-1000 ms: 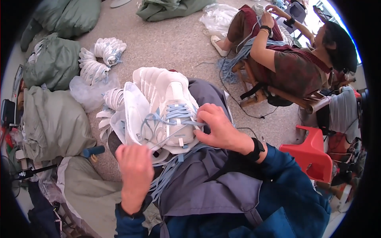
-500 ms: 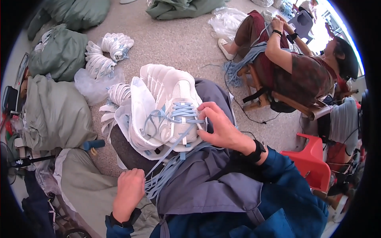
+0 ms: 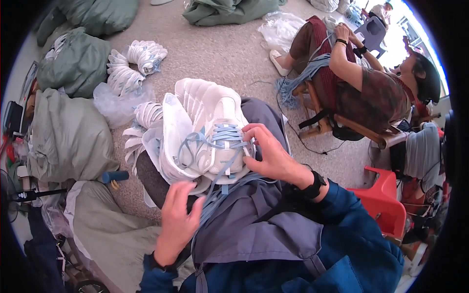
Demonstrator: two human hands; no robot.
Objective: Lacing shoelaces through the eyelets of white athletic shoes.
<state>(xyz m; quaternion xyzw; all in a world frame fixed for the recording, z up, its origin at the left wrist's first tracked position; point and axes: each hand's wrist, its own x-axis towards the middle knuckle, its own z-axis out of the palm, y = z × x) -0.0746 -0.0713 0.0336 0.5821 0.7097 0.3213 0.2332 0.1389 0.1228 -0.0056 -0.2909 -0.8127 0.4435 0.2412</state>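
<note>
A white shoe upper [image 3: 227, 110] rests on my lap at the end of a stack of nested uppers [image 3: 195, 97]. A light-blue shoelace [image 3: 227, 132] criss-crosses its front, with a loose loop to the left. My right hand [image 3: 273, 158] pinches the right eyelet edge of this upper between thumb and fingers. Below and to the left, my left hand [image 3: 178, 219] is raised with thumb and fingers apart, and I see nothing held in it. Beside it, a bundle of loose blue laces [image 3: 210, 207] lies over my grey apron [image 3: 254, 232].
Green sacks [image 3: 71, 134] stand along the left, near a ring of more uppers [image 3: 122, 80] on the floor. A blue cylinder [image 3: 115, 177] lies close by. At right are a red plastic stool [image 3: 378, 200] and a seated co-worker [image 3: 371, 93] handling laces.
My left hand has moved up and right toward the upper, its closed fingers now spread. My right hand stays at the eyelet edge, almost unmoved.
</note>
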